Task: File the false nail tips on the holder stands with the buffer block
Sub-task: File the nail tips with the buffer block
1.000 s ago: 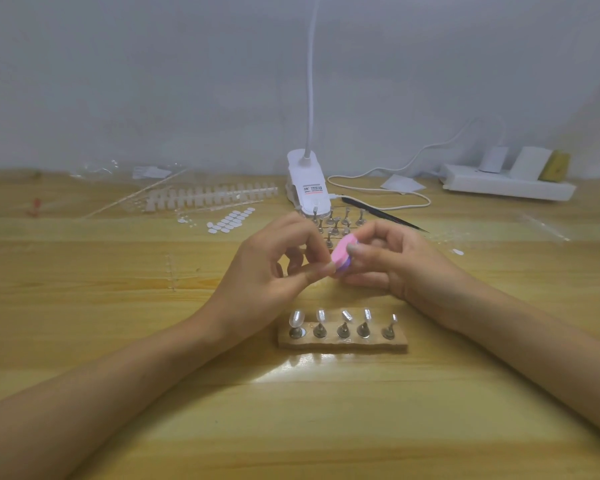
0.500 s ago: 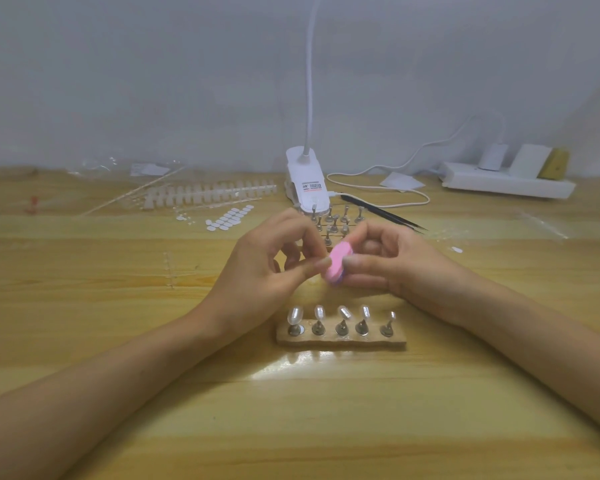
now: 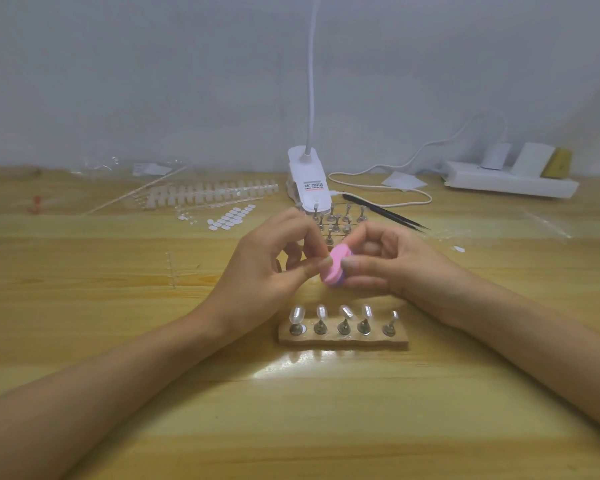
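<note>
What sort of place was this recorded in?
Probably a home nail-craft desk: a wooden table with strips of false nail tips, holder stands, a clip lamp, and the right hand holding a pink buffer block.

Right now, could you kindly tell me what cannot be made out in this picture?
- Head view: what the left hand pinches against the buffer block is hidden by its own fingers.
- Head view: the lamp has its head cut off by the top edge.
- Head view: the label is too small to read.
- Head view: the spare stands are partly hidden by the right hand and left hand.
</note>
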`<control>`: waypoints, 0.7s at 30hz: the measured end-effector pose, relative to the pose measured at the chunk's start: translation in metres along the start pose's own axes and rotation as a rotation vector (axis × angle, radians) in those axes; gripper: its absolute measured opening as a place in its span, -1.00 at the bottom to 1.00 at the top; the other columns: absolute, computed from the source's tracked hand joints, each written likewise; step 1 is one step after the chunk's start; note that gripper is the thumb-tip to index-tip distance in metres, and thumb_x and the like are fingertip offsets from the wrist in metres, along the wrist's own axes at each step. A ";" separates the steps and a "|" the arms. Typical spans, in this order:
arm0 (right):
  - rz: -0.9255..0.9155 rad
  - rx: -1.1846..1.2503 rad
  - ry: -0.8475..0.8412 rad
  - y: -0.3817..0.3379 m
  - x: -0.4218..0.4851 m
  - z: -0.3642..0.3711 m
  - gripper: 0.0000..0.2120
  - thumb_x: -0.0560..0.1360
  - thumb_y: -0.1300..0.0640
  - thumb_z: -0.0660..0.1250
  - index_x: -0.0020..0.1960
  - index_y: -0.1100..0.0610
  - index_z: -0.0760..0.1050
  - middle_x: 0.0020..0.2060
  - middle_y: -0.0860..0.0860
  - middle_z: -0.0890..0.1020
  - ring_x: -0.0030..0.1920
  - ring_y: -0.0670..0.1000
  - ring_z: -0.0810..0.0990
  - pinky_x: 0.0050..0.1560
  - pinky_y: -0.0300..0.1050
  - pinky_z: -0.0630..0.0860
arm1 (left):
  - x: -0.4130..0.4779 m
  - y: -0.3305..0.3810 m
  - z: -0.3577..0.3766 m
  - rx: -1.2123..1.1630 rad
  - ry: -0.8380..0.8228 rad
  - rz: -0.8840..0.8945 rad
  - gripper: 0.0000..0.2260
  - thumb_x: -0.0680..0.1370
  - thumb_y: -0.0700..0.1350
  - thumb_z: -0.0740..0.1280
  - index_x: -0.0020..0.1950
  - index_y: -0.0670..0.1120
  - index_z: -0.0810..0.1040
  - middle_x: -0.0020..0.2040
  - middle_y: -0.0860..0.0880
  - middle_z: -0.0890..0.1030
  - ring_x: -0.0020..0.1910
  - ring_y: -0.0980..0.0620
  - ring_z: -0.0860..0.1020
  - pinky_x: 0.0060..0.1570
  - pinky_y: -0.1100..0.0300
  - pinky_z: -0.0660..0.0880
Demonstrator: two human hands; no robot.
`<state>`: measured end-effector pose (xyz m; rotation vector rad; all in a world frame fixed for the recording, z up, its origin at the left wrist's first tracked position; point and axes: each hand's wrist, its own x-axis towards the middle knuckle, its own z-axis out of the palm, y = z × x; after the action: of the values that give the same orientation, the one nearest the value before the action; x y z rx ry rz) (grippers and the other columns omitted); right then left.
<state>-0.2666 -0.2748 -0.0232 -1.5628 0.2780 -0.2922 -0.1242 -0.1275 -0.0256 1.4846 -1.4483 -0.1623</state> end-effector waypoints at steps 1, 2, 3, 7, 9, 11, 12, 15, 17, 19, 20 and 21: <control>-0.014 0.028 0.041 0.000 0.000 -0.001 -0.79 0.43 0.21 0.43 0.01 0.24 0.50 -0.06 0.16 0.72 -0.02 0.06 0.72 0.04 -0.11 0.63 | 0.000 0.001 0.000 -0.001 -0.006 0.002 -0.84 0.48 -0.26 0.48 -0.22 -0.12 0.54 -0.20 0.19 0.45 -0.28 0.13 0.43 -0.31 0.46 0.29; -0.023 0.056 0.060 0.000 0.001 -0.003 -0.80 0.43 0.21 0.42 0.01 0.24 0.49 -0.06 0.16 0.72 -0.03 0.05 0.71 0.02 -0.14 0.63 | 0.000 0.001 0.000 -0.003 -0.010 0.007 -0.84 0.48 -0.24 0.48 -0.22 -0.11 0.54 -0.20 0.19 0.45 -0.28 0.14 0.42 -0.32 0.46 0.29; -0.023 0.069 0.048 -0.001 0.001 -0.004 -0.80 0.43 0.21 0.42 0.01 0.24 0.49 -0.07 0.16 0.72 -0.03 0.04 0.71 0.03 -0.14 0.63 | -0.001 0.002 0.000 -0.002 -0.015 0.013 -0.84 0.49 -0.23 0.48 -0.22 -0.09 0.54 -0.20 0.18 0.45 -0.28 0.13 0.42 -0.32 0.46 0.29; -0.011 0.051 0.004 -0.002 0.001 -0.004 -0.79 0.45 0.20 0.41 0.03 0.26 0.50 -0.07 0.16 0.71 -0.04 0.05 0.72 0.04 -0.10 0.63 | -0.001 0.005 0.001 -0.008 -0.028 0.037 -0.86 0.49 -0.18 0.47 -0.22 -0.10 0.54 -0.20 0.14 0.46 -0.28 0.13 0.43 -0.32 0.48 0.29; -0.021 0.104 0.056 -0.002 0.002 -0.004 -0.80 0.46 0.19 0.40 0.03 0.25 0.49 -0.06 0.16 0.71 -0.06 0.04 0.72 -0.02 -0.14 0.64 | -0.001 0.003 0.000 -0.028 -0.019 -0.002 -0.86 0.48 -0.14 0.48 -0.23 -0.07 0.56 -0.20 0.15 0.48 -0.28 0.16 0.44 -0.31 0.46 0.31; -0.035 0.139 0.073 -0.001 0.000 -0.006 -0.81 0.48 0.18 0.41 0.03 0.23 0.49 -0.04 0.16 0.72 -0.02 0.08 0.72 -0.03 -0.15 0.64 | 0.000 0.002 -0.001 -0.090 0.013 -0.083 -0.87 0.44 -0.10 0.50 -0.24 -0.03 0.58 -0.19 0.16 0.53 -0.27 0.16 0.46 -0.27 0.42 0.36; -0.043 0.149 0.071 -0.001 -0.001 -0.006 -0.80 0.49 0.17 0.43 0.03 0.22 0.49 -0.04 0.16 0.71 -0.01 0.10 0.72 -0.03 -0.15 0.64 | 0.001 0.001 -0.001 -0.134 0.039 -0.120 -0.88 0.41 -0.05 0.50 -0.25 -0.02 0.59 -0.20 0.16 0.56 -0.26 0.13 0.50 -0.22 0.41 0.40; -0.056 0.154 0.067 0.000 -0.003 -0.006 -0.76 0.47 0.14 0.41 0.10 0.19 0.50 -0.05 0.15 0.71 -0.05 0.12 0.72 -0.05 -0.14 0.64 | 0.002 -0.001 -0.004 -0.274 0.076 -0.191 -0.90 0.36 0.00 0.49 -0.27 0.03 0.62 -0.25 0.15 0.61 -0.22 0.15 0.55 -0.16 0.41 0.45; -0.067 0.132 0.039 0.000 -0.004 -0.006 -0.75 0.47 0.15 0.39 0.14 0.15 0.53 -0.06 0.13 0.70 -0.08 0.10 0.71 -0.04 -0.14 0.63 | 0.002 -0.002 -0.007 -0.384 0.065 -0.245 -0.89 0.35 0.01 0.52 -0.30 0.08 0.61 -0.27 0.14 0.61 -0.23 0.17 0.54 -0.32 0.44 0.41; -0.084 0.092 0.024 0.000 -0.004 -0.005 -0.76 0.49 0.17 0.38 0.14 0.17 0.54 -0.08 0.10 0.70 -0.09 0.07 0.71 -0.04 -0.15 0.63 | 0.002 -0.003 -0.009 -0.477 0.052 -0.308 -0.84 0.35 0.02 0.55 -0.30 0.06 0.59 -0.27 0.10 0.60 -0.20 0.10 0.51 -0.44 0.41 0.33; -0.089 0.075 0.027 0.000 -0.005 -0.004 -0.78 0.48 0.18 0.38 0.12 0.17 0.55 -0.09 0.09 0.71 -0.09 0.05 0.71 -0.05 -0.16 0.63 | 0.002 -0.004 -0.010 -0.497 0.043 -0.327 -0.83 0.35 0.02 0.56 -0.29 0.05 0.59 -0.27 0.08 0.60 -0.18 0.04 0.48 -0.46 0.39 0.30; -0.091 0.065 0.033 0.000 -0.005 -0.003 -0.81 0.48 0.18 0.38 0.09 0.17 0.56 -0.10 0.10 0.71 -0.10 0.04 0.71 -0.07 -0.17 0.63 | 0.003 -0.004 -0.011 -0.503 0.029 -0.335 -0.83 0.35 0.01 0.56 -0.29 0.04 0.58 -0.27 0.08 0.60 -0.19 0.00 0.46 -0.47 0.37 0.30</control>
<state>-0.2723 -0.2762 -0.0228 -1.5100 0.2212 -0.3953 -0.1136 -0.1248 -0.0218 1.2860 -1.0246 -0.6580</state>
